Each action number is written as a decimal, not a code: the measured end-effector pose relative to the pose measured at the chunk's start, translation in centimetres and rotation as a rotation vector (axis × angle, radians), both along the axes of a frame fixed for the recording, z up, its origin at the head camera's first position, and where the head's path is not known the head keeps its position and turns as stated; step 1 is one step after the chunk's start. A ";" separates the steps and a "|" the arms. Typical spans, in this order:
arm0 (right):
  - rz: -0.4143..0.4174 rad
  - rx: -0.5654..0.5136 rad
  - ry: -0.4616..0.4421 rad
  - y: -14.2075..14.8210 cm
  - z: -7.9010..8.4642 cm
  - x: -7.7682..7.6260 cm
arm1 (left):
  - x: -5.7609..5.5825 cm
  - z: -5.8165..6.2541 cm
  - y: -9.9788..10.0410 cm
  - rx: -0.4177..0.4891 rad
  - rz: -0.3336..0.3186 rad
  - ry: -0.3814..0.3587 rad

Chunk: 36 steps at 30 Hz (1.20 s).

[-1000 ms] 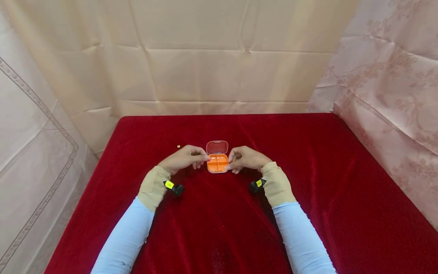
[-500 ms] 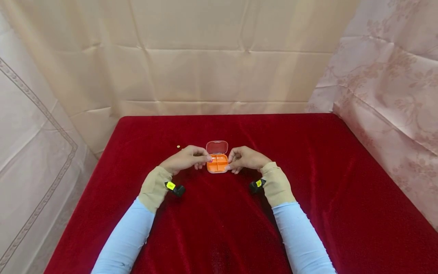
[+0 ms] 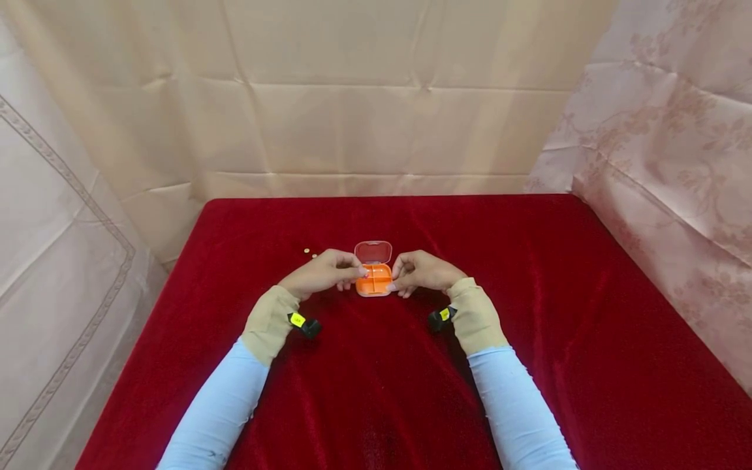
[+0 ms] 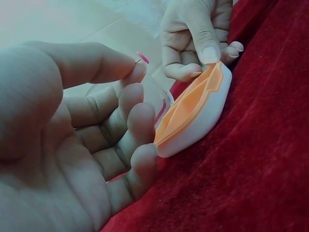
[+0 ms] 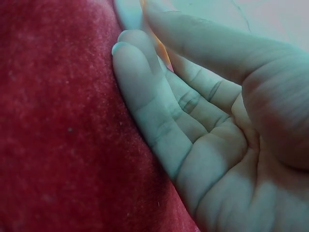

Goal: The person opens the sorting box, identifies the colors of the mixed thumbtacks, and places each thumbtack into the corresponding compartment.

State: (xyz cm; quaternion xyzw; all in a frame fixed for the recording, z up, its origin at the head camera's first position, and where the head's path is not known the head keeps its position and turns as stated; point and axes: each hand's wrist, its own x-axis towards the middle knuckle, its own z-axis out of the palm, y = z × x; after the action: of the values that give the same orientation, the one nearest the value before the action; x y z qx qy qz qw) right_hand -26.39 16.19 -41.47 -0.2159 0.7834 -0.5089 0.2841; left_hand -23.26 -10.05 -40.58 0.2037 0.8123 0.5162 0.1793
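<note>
An orange four-section pill box, with its clear lid raised at the back, sits on the red cloth between the hands. My left hand pinches a small pink flat-headed pin between thumb and index finger. In the left wrist view its thin metal shaft points back towards the fingertips. That hand is over the box's left side, its other fingers loosely bent. My right hand holds the box's right edge, thumb on the rim. The box is mostly hidden in the right wrist view.
Two small pale round pieces, one farther back and the other nearer, lie on the cloth behind the left hand. A red velvet cloth covers the table. Curtains hang behind it and at both sides.
My left hand has shifted slightly right, bringing the pink pin farther over the box's back left section. A second pale piece has come into view behind it. The right hand stays put.
</note>
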 end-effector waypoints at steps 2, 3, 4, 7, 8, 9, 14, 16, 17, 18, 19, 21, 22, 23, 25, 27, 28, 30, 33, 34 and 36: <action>0.001 -0.002 -0.001 0.0 0.0 0.0 | 0.0 0.0 0.2 -0.014 0.001 0.013; 0.001 -0.002 -0.001 0.0 0.0 0.0 | 0.1 0.1 0.2 -0.019 0.003 0.017; 0.001 -0.003 -0.002 0.0 0.0 -0.1 | 0.1 0.1 0.3 -0.024 0.004 0.021; 0.002 -0.006 -0.005 0.0 -0.1 -0.2 | 0.2 0.1 0.5 -0.028 0.008 0.029; 0.002 -0.007 -0.006 0.0 -0.2 -0.2 | 0.2 0.1 0.6 -0.027 0.010 0.027; 0.000 -0.006 -0.007 0.0 -0.2 -0.2 | 0.2 0.1 0.6 -0.027 0.011 0.028; -0.004 -0.005 -0.005 0.0 -0.2 -0.2 | 0.2 -0.1 0.8 -0.018 0.015 0.037; -0.004 -0.004 -0.002 0.0 -0.2 -0.2 | 0.1 -0.2 0.9 -0.011 0.013 0.042; -0.004 -0.004 -0.002 0.0 -0.2 -0.2 | 0.2 -0.3 1.0 -0.007 0.011 0.046; -0.004 -0.003 -0.001 0.0 -0.2 -0.1 | 0.2 -0.3 1.0 -0.004 0.010 0.048; -0.003 -0.001 -0.001 0.0 -0.2 -0.1 | 0.2 -0.3 1.1 0.000 0.009 0.049; -0.003 -0.001 -0.002 0.0 -0.2 -0.1 | 0.2 -0.4 1.2 0.005 0.012 0.049; -0.004 0.000 -0.003 0.0 -0.2 -0.1 | 0.2 -0.4 1.2 0.006 0.014 0.049; -0.004 0.000 -0.004 0.0 -0.3 0.0 | 0.2 -0.4 1.3 0.009 0.016 0.047; -0.003 0.001 -0.002 0.1 -0.2 0.0 | 0.3 -0.5 1.5 0.010 0.019 0.049; -0.001 0.001 -0.001 0.1 -0.2 0.0 | 0.3 -0.5 1.6 0.009 0.022 0.054; 0.000 0.001 0.000 0.1 -0.2 0.1 | 0.4 -0.5 1.7 0.008 0.024 0.057; 0.004 -0.001 0.002 0.1 -0.2 0.1 | 0.4 -0.5 1.8 0.007 0.034 0.063; 0.008 -0.006 0.005 0.0 -0.1 0.1 | 0.5 -0.5 2.0 0.006 0.055 0.070; 0.008 -0.007 0.005 0.0 -0.1 0.1 | 0.5 -0.5 2.0 0.007 0.062 0.071; 0.008 -0.008 0.005 0.0 -0.1 0.0 | 0.5 -0.6 2.0 0.008 0.069 0.076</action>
State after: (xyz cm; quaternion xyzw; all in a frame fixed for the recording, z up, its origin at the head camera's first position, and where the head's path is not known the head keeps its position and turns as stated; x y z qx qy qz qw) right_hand -26.34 16.15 -41.59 -0.2217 0.7812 -0.5101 0.2834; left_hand -22.77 -8.01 -41.19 0.1954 0.8231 0.5173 0.1296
